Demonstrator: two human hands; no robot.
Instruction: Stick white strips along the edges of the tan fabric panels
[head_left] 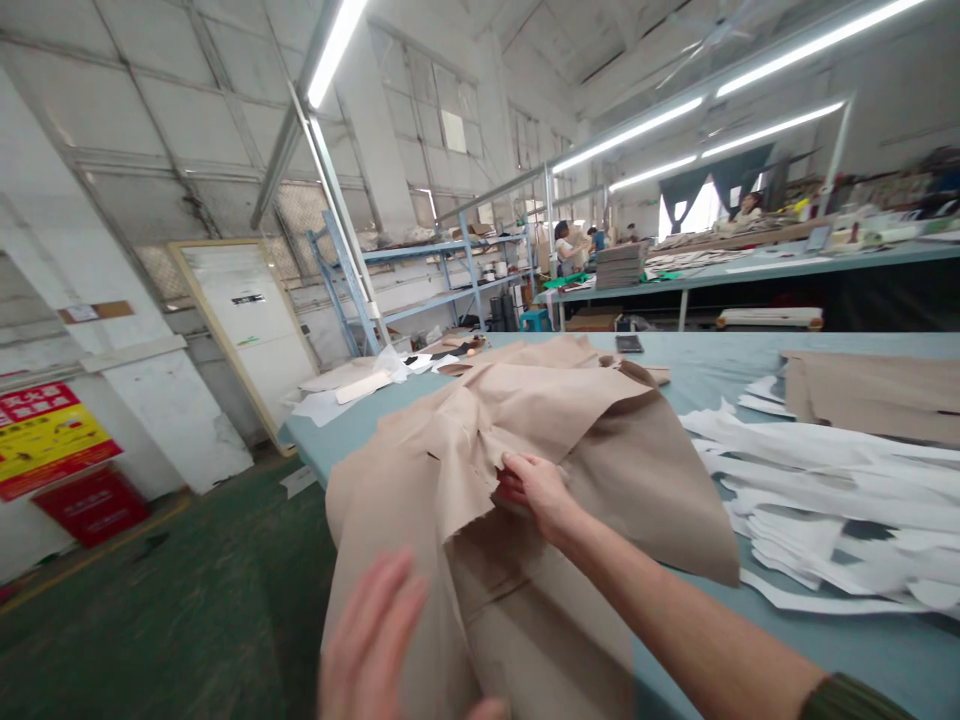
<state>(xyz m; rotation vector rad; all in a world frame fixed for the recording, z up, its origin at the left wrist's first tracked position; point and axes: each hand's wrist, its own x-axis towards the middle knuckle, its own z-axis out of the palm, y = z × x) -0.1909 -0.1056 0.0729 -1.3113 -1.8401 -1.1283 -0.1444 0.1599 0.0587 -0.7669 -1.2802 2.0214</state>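
A pile of beige fabric pieces [540, 430] lies rumpled on the near corner of a long blue-grey cutting table [885, 650]. My right hand [534, 490] reaches in from the lower right and pinches a fold of the beige fabric near the middle of the pile. My left hand [375, 640], blurred and close to the camera at the bottom, has its fingers stretched out flat over the fabric that hangs off the table's front edge.
White paper pattern pieces [832, 500] are spread on the table to the right, with more beige fabric [877, 395] behind them. Metal shelving [420, 280] stands at the back. Other people work at a far table [742, 265]. Green floor [150, 620] lies to the left.
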